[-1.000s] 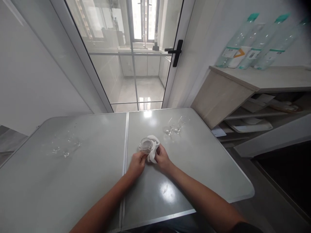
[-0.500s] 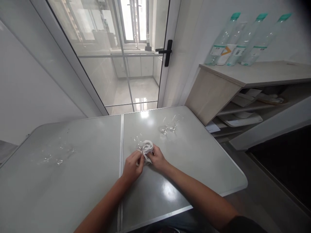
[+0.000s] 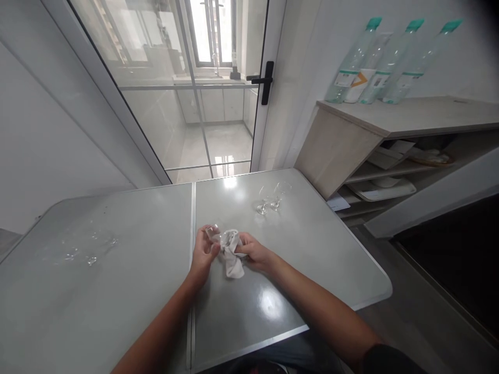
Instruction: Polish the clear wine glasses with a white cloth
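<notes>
Over the middle of the table, my left hand (image 3: pixel 203 249) is closed around the bowl of a clear stemmed glass (image 3: pixel 212 231). My right hand (image 3: pixel 251 250) grips a white cloth (image 3: pixel 233 262), which is bunched against the glass's foot end and hangs down toward me. The cloth and fingers hide the stem and most of the foot. Two more stemmed glasses (image 3: pixel 262 209) stand beyond my right hand, toward the table's far corner. Off to the left, several clear glasses (image 3: pixel 92 259) are grouped, their outlines faint against the tabletop.
The grey table (image 3: pixel 156 311) has a metal seam (image 3: pixel 193 218) across it. A glazed door (image 3: pixel 226 135) with a black handle (image 3: pixel 266 82) is behind it. At right, a wooden shelf unit (image 3: pixel 343 122) carries several green-capped bottles (image 3: pixel 351 72); papers and trays lie inside.
My left hand has shifted from the cloth's side up around the glass bowl. The cloth has opened out, and one end now hangs lower. The view has moved slightly.
</notes>
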Tool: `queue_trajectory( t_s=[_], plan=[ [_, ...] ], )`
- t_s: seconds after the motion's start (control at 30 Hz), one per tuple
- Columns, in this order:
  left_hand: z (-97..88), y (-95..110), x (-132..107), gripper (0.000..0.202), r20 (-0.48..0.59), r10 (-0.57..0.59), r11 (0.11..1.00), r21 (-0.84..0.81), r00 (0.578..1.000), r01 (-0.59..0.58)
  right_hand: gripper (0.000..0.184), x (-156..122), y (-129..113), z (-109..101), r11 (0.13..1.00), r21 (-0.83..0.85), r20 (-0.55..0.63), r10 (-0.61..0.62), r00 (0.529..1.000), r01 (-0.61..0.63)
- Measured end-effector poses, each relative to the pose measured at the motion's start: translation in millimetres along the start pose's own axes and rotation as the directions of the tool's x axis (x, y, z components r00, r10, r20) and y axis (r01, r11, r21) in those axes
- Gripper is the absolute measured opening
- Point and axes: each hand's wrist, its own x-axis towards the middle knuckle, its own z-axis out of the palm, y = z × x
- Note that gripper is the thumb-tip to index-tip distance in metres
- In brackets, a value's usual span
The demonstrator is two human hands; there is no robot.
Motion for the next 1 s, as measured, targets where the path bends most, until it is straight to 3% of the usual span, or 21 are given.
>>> queue_trajectory(
  t_s=[0.1,0.17,0.2,0.27,0.33,0.37,0.4,0.47,0.5,0.57,0.6,0.67,0.7,0.73,0.8,0.83,0.87,0.9,0.93,1.0],
  plan=[
    [0.1,-4,0,0.074,0.123,-0.086,0.956,-0.269,0.989,0.116,0.048,-2,3,5,0.997,0.004,0.119,0.075,0.99,-0.076],
    [0.4,-4,-1,0.068,0.091,-0.086,0.953,-0.282,0.992,0.108,0.039,-3,2,8,0.977,-0.213,0.087,0.01,0.996,0.009],
    [0.6,-4,-2,0.065,0.041,-0.08,0.963,-0.256,0.996,0.088,0.032,-4,1,9,0.924,-0.376,0.043,-0.054,0.998,0.067],
    [1.0,-4,-2,0.061,-0.062,-0.078,0.98,-0.188,0.995,0.065,0.02,-6,0,11,0.714,-0.687,-0.041,-0.224,0.974,0.135],
    [1.0,-4,-1,0.06,-0.118,-0.093,0.983,-0.168,0.989,0.072,0.021,-7,1,13,0.545,-0.831,-0.092,-0.335,0.938,0.114],
    [0.8,-5,0,0.06,-0.118,-0.108,0.978,-0.188,0.987,0.085,0.02,-7,2,13,0.555,-0.826,-0.104,-0.321,0.941,0.098],
    [0.4,-6,1,0.059,-0.099,-0.131,0.969,-0.224,0.986,0.106,0.019,-7,3,14,0.636,-0.767,-0.11,-0.262,0.959,0.086],
    [-0.9,-10,3,0.062,-0.048,-0.176,0.939,-0.309,0.983,0.153,0.023,-5,4,14,0.876,-0.481,-0.052,-0.051,0.997,0.02],
    [-1.8,-12,4,0.065,-0.028,-0.19,0.923,-0.346,0.981,0.169,0.03,-4,4,13,0.954,-0.298,0.016,0.048,0.999,-0.041],
    [-4.2,-15,5,0.068,-0.005,-0.193,0.907,-0.382,0.981,0.176,0.042,-3,1,10,0.988,-0.04,0.128,0.153,0.98,-0.149],
    [-5.5,-16,5,0.069,0.003,-0.178,0.912,-0.374,0.984,0.166,0.044,-3,-1,8,0.985,-0.011,0.149,0.17,0.974,-0.17],
    [-7.7,-14,4,0.064,0.009,-0.124,0.948,-0.295,0.992,0.121,0.038,-4,-6,4,0.978,-0.164,0.141,0.152,0.978,-0.128],
    [-8.3,-12,4,0.061,0.006,-0.09,0.966,-0.242,0.996,0.089,0.031,-6,-8,4,0.942,-0.328,0.108,0.105,0.989,-0.064],
    [-8.5,-10,4,0.058,-0.006,-0.057,0.979,-0.197,0.998,0.054,0.024,-7,-10,3,0.855,-0.519,0.07,0.032,0.997,0.009],
    [-7.6,-4,4,0.053,-0.037,-0.013,0.992,-0.127,0.999,0.008,0.014,-9,-10,5,0.557,-0.823,0.018,-0.163,0.986,0.107],
    [-6.9,-2,4,0.05,-0.05,-0.002,0.994,-0.107,0.999,-0.004,0.014,-10,-9,7,0.436,-0.893,0.001,-0.251,0.968,0.114],
    [-6.1,-1,5,0.049,-0.054,0.003,0.995,-0.099,0.999,-0.008,0.014,-11,-8,10,0.388,-0.916,-0.018,-0.3,0.954,0.105],
    [-5.5,-1,5,0.049,-0.046,-0.002,0.995,-0.099,0.999,-0.002,0.013,-11,-7,12,0.431,-0.897,-0.04,-0.292,0.955,0.095],
    [-5.2,-2,5,0.05,-0.028,-0.015,0.994,-0.111,1.0,0.011,0.012,-11,-6,15,0.55,-0.831,-0.066,-0.242,0.968,0.081],
    [-5.3,-4,5,0.058,0.0,-0.036,0.984,-0.175,0.999,0.036,0.017,-9,-6,19,0.84,-0.542,-0.095,-0.066,0.993,0.005]
  ],
)
